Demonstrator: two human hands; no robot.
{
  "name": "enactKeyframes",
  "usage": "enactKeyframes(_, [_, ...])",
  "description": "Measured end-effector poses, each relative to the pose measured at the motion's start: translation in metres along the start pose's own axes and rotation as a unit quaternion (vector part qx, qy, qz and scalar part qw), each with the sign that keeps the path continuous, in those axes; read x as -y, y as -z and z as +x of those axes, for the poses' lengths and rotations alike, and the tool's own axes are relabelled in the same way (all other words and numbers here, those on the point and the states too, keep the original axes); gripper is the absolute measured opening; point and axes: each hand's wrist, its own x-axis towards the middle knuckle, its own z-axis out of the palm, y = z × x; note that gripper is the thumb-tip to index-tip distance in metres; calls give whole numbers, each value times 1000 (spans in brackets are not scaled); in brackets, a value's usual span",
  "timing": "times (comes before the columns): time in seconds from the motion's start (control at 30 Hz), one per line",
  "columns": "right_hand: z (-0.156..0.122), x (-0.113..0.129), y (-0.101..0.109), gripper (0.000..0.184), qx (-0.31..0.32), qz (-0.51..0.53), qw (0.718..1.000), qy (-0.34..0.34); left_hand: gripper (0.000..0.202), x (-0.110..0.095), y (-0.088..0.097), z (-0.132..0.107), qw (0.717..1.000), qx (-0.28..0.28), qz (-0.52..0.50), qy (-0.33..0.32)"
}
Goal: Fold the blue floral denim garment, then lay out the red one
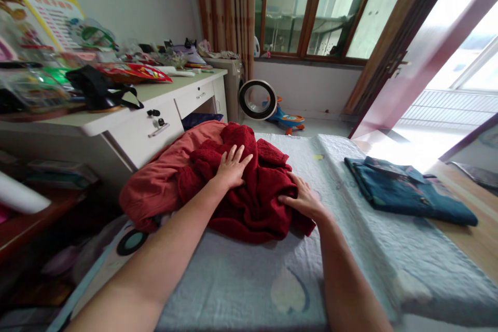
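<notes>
A dark red knitted sweater (252, 212) lies bunched up on the bed, its folds hiding its outline. My left hand (232, 167) rests flat on top of it with the fingers spread. At the sweater's right side, my right hand (305, 198) touches the cloth, thumb apart from the outstretched fingers. Beneath and to the left of the sweater is a heap of lighter red fabric (150, 181). All of this sits on a pale blue bed cover (241, 280) with heart shapes.
Folded blue denim clothing (408, 189) lies on the right part of the cover. A white desk (136, 135) crowded with items, including a black strapped object (95, 88), stands at left. Beyond the bed are a round-framed appliance door (243, 99) and a blue-orange ride-on toy (286, 118).
</notes>
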Motion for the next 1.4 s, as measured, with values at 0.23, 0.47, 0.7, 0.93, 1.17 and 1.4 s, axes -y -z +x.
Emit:
enactKeyframes(0.23, [0, -9, -14, 87, 15, -71, 997, 6, 34, 5, -23, 10, 997, 48, -29, -56])
enactKeyframes(0.47, [0, -5, -6, 51, -46, -59, 997, 17, 23, -6, -23, -6, 1000, -12, -19, -14])
enactKeyframes(0.7, [6, -15, -3, 55, -214, -163, 961, -56, 29, -51, -2, -35, 999, -28, -7, -30])
enactKeyframes(0.93, [6, -17, -6, 56, -226, -163, 958, -71, 41, -91, 16, -66, 990, 52, -67, -117])
enactKeyframes(1.17, [6, -15, 0, 57, -219, -68, 973, -43, 60, -40, 32, -14, 987, -126, -95, -41])
enactKeyframes(1.4, [1, 4, -9, 85, -168, -160, 973, 22, 109, -33, -10, 21, 996, 45, -62, -36])
